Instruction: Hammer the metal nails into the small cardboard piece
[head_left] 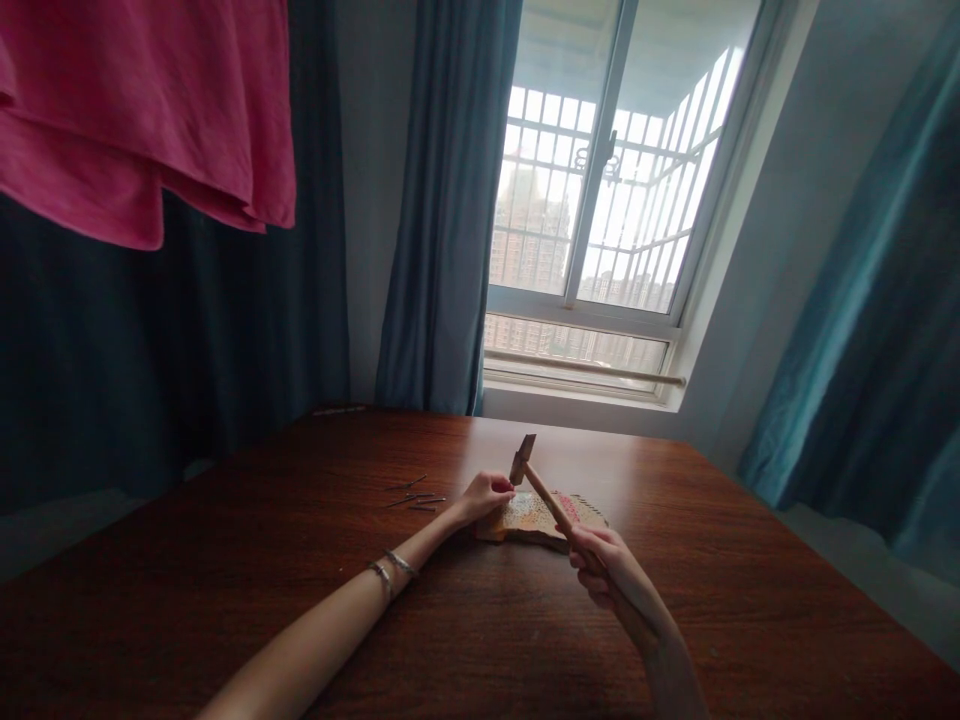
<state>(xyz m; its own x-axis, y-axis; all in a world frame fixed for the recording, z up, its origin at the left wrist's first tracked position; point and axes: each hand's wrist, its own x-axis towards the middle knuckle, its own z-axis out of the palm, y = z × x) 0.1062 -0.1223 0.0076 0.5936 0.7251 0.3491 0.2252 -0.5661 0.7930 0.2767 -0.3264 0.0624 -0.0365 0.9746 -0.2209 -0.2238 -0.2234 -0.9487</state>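
My right hand (604,565) is wrapped round the wooden handle of a hammer (551,503), whose head is raised close to my left fingertips. At the left end of a rough wooden block (529,515), my left hand (487,497) is closed in a pinch on a thin nail (512,493), mostly hidden by the fingers. The block lies flat on the table and its top is dotted with many small marks or holes, with reddish patches towards the right. Several loose dark nails (416,497) lie on the table left of my left hand.
The brown wooden table (465,630) reaches to the wall under a barred window (592,200). Blue curtains (442,200) hang at the sides. A pink cloth (150,110) hangs at the upper left, above the table's height.
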